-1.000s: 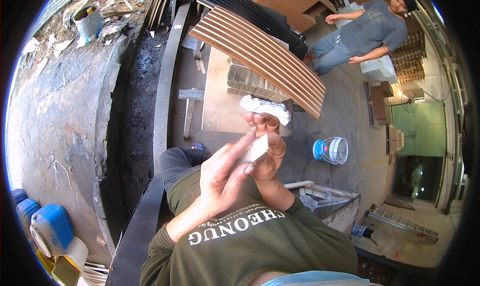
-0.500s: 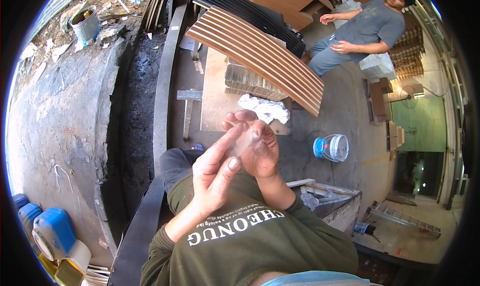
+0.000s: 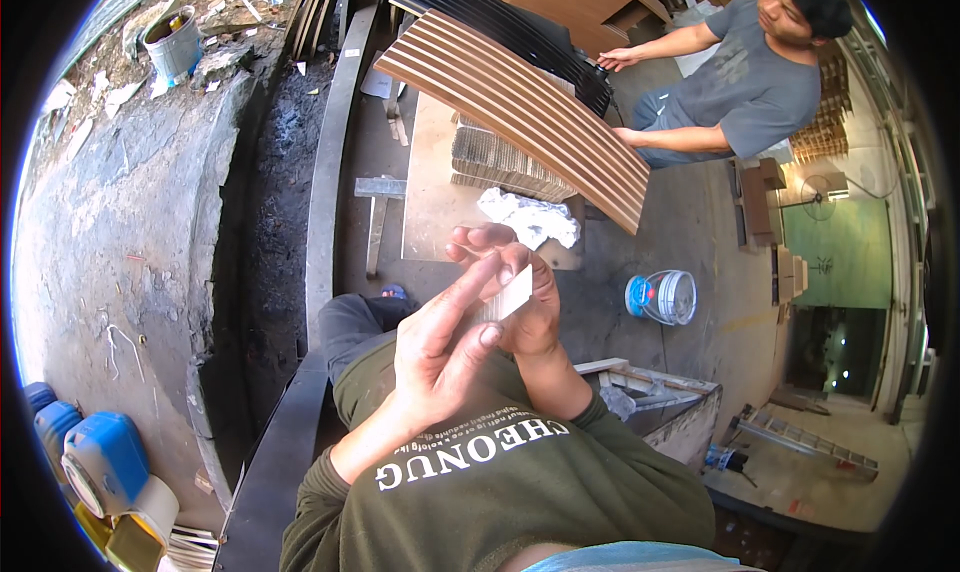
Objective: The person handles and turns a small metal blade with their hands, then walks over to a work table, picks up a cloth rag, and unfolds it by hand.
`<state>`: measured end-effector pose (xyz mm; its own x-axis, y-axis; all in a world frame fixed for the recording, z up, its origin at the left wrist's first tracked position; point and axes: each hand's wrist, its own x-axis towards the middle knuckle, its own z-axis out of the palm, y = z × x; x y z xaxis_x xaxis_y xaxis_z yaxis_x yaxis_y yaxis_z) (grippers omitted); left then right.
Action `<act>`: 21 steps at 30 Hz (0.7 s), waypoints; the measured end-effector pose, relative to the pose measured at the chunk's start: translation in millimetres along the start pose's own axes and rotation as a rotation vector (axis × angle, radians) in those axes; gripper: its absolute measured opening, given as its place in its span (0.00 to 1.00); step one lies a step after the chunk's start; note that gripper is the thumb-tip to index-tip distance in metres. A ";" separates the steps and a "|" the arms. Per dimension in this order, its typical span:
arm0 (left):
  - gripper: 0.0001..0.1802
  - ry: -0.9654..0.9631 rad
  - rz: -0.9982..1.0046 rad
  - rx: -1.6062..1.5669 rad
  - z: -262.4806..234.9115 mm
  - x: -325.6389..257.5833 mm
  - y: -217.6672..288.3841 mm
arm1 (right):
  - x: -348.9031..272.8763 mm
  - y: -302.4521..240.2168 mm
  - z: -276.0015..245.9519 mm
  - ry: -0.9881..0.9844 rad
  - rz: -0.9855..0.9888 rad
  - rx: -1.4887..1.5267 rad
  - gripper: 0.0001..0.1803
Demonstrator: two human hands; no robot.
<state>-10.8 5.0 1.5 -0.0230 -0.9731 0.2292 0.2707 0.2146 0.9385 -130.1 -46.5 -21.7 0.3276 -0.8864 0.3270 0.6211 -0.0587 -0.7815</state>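
Observation:
In front of my chest, my two hands hold a small, thin, whitish square piece (image 3: 512,294); what it is made of I cannot tell. My left hand (image 3: 432,347) has its thumb and forefinger at the lower left edge of the piece. Curled behind and around its upper side is my right hand (image 3: 537,320), its thumb near the top edge. Beyond them a brown slatted panel (image 3: 510,112) lies aslant over a stack of corrugated sheets (image 3: 490,157). A crumpled white cloth or plastic (image 3: 530,217) is just past my fingers.
A co-worker (image 3: 750,82) stands at the far right, one hand at the brown panel's edge, the other near a black slatted panel (image 3: 480,22). A bucket (image 3: 678,297) stands on the floor to the right. Blue containers (image 3: 105,457) sit lower left, and a ladder (image 3: 810,442) lies right.
The whitish piece has tilted and now shows its flat face between my fingers. The co-worker has come closer to the panels and reached both hands toward them.

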 end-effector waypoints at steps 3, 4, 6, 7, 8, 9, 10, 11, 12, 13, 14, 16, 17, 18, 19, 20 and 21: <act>0.29 0.014 0.005 -0.064 2.6 0.6 -3.0 | -1.5 -0.3 -0.1 0.011 0.010 0.001 0.11; 0.28 0.021 0.023 -0.116 4.1 1.0 -4.1 | -2.0 -0.4 -0.3 0.020 0.014 -0.010 0.11; 0.27 0.019 -0.080 -0.238 5.5 1.8 5.9 | -0.8 -1.8 0.8 0.027 0.027 0.010 0.09; 0.27 0.018 -0.185 -0.359 5.6 2.1 9.1 | -0.1 -2.4 1.5 0.034 0.041 0.031 0.08; 0.27 0.019 -0.185 -0.358 5.8 2.0 6.8 | 0.0 -2.6 2.9 0.034 0.041 0.032 0.08; 0.27 0.023 -0.189 -0.405 6.2 1.4 3.2 | -0.5 -3.0 5.3 0.058 0.061 0.067 0.06; 0.26 0.028 -0.192 -0.451 6.2 1.0 1.6 | -0.7 -3.1 6.8 0.082 0.080 0.102 0.05; 0.26 0.028 -0.192 -0.451 4.3 0.4 2.0 | -0.6 -3.0 7.1 0.081 0.080 0.103 0.05; 0.26 0.002 -0.253 -0.517 1.1 -0.5 1.4 | -0.7 -2.4 6.2 0.073 0.076 0.092 0.05; 0.26 -0.024 -0.315 -0.582 -0.8 -1.0 0.8 | -0.9 -1.8 5.2 0.065 0.071 0.082 0.05; 0.26 -0.025 -0.316 -0.583 -0.9 -1.0 -0.8 | -1.0 -1.1 4.3 0.066 0.071 0.081 0.05; 0.26 0.037 -0.315 -0.590 -1.0 -1.3 -4.2 | -0.5 -0.1 4.2 0.008 0.046 0.084 0.04; 0.26 0.047 -0.315 -0.594 -0.6 -1.6 -4.9 | -0.3 -0.5 5.3 0.007 0.046 0.084 0.04; 0.26 0.047 -0.316 -0.593 -0.5 -1.1 -4.6 | -0.2 -1.1 6.6 0.035 0.068 0.098 0.04; 0.26 0.059 -0.327 -0.587 -0.4 -0.3 -3.7 | -0.2 -1.4 7.1 0.063 0.091 0.112 0.04; 0.25 0.072 -0.338 -0.581 -0.4 0.3 -3.4 | 0.0 -1.2 6.5 0.064 0.091 0.112 0.04; 0.25 0.070 -0.339 -0.581 -1.8 0.3 -3.8 | 0.5 -1.2 5.8 0.065 0.097 0.131 0.04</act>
<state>-10.1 3.8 -2.5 -0.1403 -0.9861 -0.0893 0.7333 -0.1641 0.6598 -126.6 -44.3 -17.5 0.3460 -0.9132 0.2153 0.6780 0.0848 -0.7301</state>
